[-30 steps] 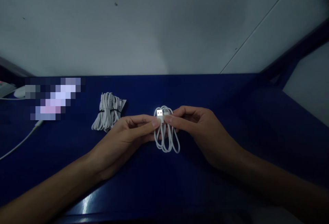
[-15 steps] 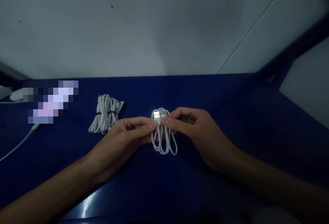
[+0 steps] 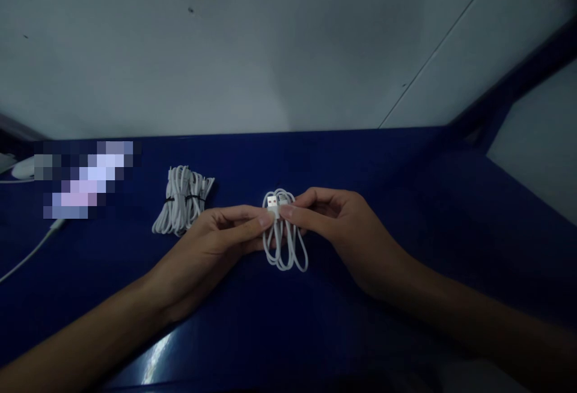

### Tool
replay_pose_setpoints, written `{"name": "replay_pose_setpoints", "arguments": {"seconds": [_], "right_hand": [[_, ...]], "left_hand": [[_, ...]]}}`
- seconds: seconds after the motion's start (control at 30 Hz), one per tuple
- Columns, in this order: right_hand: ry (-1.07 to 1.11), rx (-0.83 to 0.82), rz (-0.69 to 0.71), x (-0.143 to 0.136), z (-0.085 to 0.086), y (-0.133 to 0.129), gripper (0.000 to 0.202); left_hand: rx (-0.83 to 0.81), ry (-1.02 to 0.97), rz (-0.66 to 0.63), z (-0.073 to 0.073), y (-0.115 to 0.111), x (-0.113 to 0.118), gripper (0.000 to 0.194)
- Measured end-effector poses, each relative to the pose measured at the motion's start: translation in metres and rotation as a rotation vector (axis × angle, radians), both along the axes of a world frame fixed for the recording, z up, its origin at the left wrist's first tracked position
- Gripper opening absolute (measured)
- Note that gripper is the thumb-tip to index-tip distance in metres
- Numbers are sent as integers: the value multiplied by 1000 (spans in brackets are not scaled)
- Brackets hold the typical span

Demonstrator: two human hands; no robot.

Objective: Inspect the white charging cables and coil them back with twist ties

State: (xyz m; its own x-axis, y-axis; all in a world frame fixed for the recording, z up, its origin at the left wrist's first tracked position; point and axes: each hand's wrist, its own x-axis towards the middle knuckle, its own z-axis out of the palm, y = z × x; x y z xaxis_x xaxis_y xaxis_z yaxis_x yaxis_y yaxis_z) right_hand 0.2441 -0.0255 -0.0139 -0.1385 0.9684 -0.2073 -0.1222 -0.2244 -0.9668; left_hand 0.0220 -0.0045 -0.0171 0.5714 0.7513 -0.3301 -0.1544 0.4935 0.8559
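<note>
A coiled white USB cable (image 3: pixel 286 249) is held between both hands over the blue tabletop. Its metal USB plug (image 3: pixel 271 201) points up and away from me, with a second plug (image 3: pixel 283 199) beside it. My left hand (image 3: pixel 225 234) pinches the coil from the left, thumb on top near the USB plug and fingers beneath. From the right, my right hand (image 3: pixel 336 216) pinches it too, thumb by the second plug. The lower loops hang free below the thumbs. Past my left wrist lies a pile of coiled white cables (image 3: pixel 183 201) with black ties around them.
The blue tabletop (image 3: pixel 342 327) meets a pale wall (image 3: pixel 225 50) at the back. On the left is a blurred-out bright object (image 3: pixel 92 179) with a white cord (image 3: pixel 29 258) running from it. Another white item (image 3: pixel 23 169) sits at the far left.
The view has shifted slightly, so everything appears a little further left. The USB plug looks less bright. Both hands keep the same pinch on the coiled cable.
</note>
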Motion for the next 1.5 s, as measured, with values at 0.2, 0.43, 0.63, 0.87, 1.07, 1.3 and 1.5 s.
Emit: {"name": "replay_pose_setpoints", "arguments": {"seconds": [0.2,0.43,0.63,0.87,1.07,1.3,1.5], "right_hand": [[3,10,26,2,2,-1,18],[6,-16,11,1,6,-1,20],[-7,2,23,2,5,-1,17],[18,-9,11,1,3,-1,21],[26,-5,4,2,2,0,18],[23,3,12,3,1,-1,17],[3,-10,14,1,6,-1,20]], "left_hand": [[22,14,14,1,-1,0,20],[11,24,26,4,-2,1,18],[7,18,28,1,-2,1,19],[11,20,22,1,-1,0,20],[0,16,25,3,-1,2,20],[-7,14,16,3,0,2,21],[-2,14,3,3,-1,-1,23]]}}
